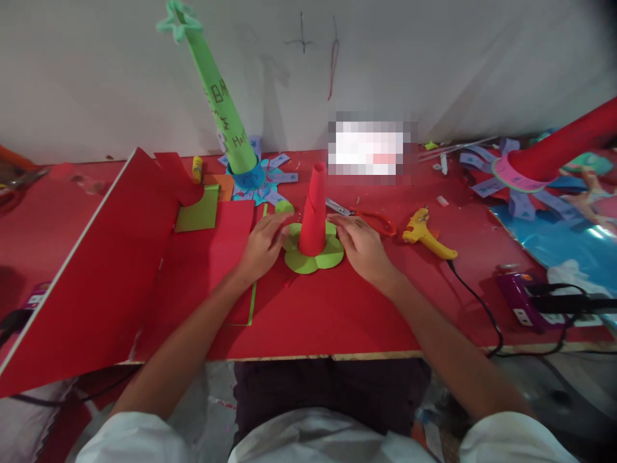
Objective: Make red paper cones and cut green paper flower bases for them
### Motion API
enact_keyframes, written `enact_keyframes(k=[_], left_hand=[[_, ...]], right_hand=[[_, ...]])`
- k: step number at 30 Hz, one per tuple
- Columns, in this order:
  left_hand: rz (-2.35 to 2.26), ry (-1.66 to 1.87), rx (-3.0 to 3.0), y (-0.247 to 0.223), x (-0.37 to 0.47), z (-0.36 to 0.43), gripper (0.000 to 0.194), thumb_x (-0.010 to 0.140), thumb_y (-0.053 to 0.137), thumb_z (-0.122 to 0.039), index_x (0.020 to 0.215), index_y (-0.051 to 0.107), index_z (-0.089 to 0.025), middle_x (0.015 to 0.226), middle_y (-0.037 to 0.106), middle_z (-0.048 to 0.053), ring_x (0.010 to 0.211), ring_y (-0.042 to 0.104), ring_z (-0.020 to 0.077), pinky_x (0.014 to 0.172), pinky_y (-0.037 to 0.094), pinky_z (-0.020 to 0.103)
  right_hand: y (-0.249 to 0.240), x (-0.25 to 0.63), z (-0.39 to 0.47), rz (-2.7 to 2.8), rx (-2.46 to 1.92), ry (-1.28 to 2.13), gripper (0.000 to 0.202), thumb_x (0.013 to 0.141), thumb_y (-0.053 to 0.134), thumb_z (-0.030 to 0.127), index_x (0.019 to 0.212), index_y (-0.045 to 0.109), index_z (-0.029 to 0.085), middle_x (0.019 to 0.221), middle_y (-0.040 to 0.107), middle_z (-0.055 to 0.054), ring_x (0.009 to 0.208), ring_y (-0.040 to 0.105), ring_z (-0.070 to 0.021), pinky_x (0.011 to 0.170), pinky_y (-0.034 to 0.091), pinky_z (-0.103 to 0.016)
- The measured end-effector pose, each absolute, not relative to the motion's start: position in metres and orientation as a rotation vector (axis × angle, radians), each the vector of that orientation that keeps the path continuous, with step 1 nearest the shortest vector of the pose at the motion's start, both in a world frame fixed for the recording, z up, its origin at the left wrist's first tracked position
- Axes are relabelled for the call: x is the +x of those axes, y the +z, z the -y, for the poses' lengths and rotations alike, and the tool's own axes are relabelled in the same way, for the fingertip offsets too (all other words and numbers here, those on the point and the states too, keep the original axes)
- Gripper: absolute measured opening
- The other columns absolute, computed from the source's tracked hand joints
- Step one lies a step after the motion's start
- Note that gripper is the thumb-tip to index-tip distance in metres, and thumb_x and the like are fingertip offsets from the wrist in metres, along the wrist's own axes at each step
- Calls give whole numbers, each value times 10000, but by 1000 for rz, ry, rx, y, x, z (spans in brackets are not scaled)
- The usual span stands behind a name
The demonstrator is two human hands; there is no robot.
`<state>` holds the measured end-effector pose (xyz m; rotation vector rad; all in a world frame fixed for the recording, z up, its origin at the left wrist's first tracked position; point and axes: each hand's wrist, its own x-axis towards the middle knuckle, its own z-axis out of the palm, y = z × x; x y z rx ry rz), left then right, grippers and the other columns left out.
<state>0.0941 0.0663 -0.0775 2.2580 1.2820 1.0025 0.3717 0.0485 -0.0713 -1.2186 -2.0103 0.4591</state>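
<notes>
A red paper cone [313, 218] stands upright on a green flower-shaped paper base [303, 262] on the red table. At the base's left edge is my left hand [264, 244], palm down, its fingers lying flat over the petal. My right hand [361, 246] is at the base's right edge with its fingers extended toward the cone, touching or just over the petal. Neither hand is around the cone. A small green paper piece [284, 206] lies just beyond my left fingertips. Scissors with orange handles [380, 223] lie behind my right hand.
A yellow glue gun [427, 235] with a black cord lies right. A tall green paper tube [219, 103] stands behind, left. A red board [96, 270] rises at left, near green paper [197, 212]. A purple power strip [523, 302] and a red tube [573, 141] are at right.
</notes>
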Motion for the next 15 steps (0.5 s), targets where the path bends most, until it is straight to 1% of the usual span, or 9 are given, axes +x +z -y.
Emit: enact_keyframes(k=[2, 4, 6, 8, 10, 13, 14, 15], left_hand=[[-1267, 1070, 2204, -77, 94, -67, 362, 1135, 481, -368, 1353, 723, -211, 1365, 771, 140, 1297, 723, 261, 1126, 576, 463], [-1238, 1072, 2205, -79, 96, -67, 333, 1122, 490, -324, 1306, 734, -192, 1319, 781, 147, 1257, 737, 257, 1091, 592, 445], [-1190, 1060, 2212, -80, 99, -66, 329, 1110, 480, -280, 1294, 732, -174, 1287, 784, 157, 1235, 743, 257, 1064, 605, 439], [-1128, 1057, 2199, -80, 102, -64, 332, 1101, 478, -253, 1306, 729, -181, 1293, 780, 155, 1222, 746, 251, 1043, 616, 432], [-1077, 1071, 2169, -79, 101, -64, 345, 1099, 476, -245, 1344, 716, -207, 1349, 761, 149, 1238, 740, 242, 1044, 618, 428], [-1117, 1133, 2102, -78, 96, -67, 415, 1085, 466, -210, 1464, 635, -230, 1463, 694, 154, 1282, 719, 229, 1044, 613, 417], [-1159, 1163, 2081, -79, 93, -69, 441, 1072, 473, -196, 1491, 606, -226, 1466, 685, 159, 1250, 728, 222, 1024, 614, 406], [-1208, 1182, 2067, -80, 91, -70, 452, 1057, 489, -190, 1497, 589, -216, 1425, 699, 158, 1176, 747, 212, 986, 615, 389]], right_hand=[[-71, 368, -48, 1914, -1105, 617, 436, 1140, 472, 388, 1550, 588, 293, 1502, 712, -118, 1381, 684, -294, 1174, 561, -535], [-73, 360, -48, 1874, -1018, 716, 576, 1097, 577, 482, 1628, 480, 283, 1623, 612, -149, 1469, 625, -307, 1203, 542, -540], [-75, 350, -49, 1865, -1006, 744, 723, 1035, 676, 532, 1657, 424, 262, 1658, 563, -185, 1515, 581, -339, 1223, 518, -568], [-77, 342, -49, 1868, -1038, 769, 724, 1013, 706, 527, 1632, 447, 255, 1602, 611, -193, 1474, 614, -354, 1222, 513, -585], [-78, 337, -49, 1844, -1064, 814, 642, 1013, 705, 498, 1574, 505, 258, 1507, 684, -176, 1377, 685, -347, 1185, 545, -575], [-78, 338, -49, 1681, -1059, 861, 573, 993, 721, 533, 1476, 570, 262, 1452, 712, -160, 1292, 727, -331, 1137, 584, -544], [-77, 339, -50, 1596, -1048, 877, 571, 983, 729, 562, 1447, 581, 266, 1449, 711, -157, 1286, 727, -328, 1125, 593, -533], [-77, 341, -52, 1505, -1033, 900, 571, 973, 738, 589, 1422, 587, 272, 1437, 713, -151, 1279, 728, -321, 1110, 602, -517]])
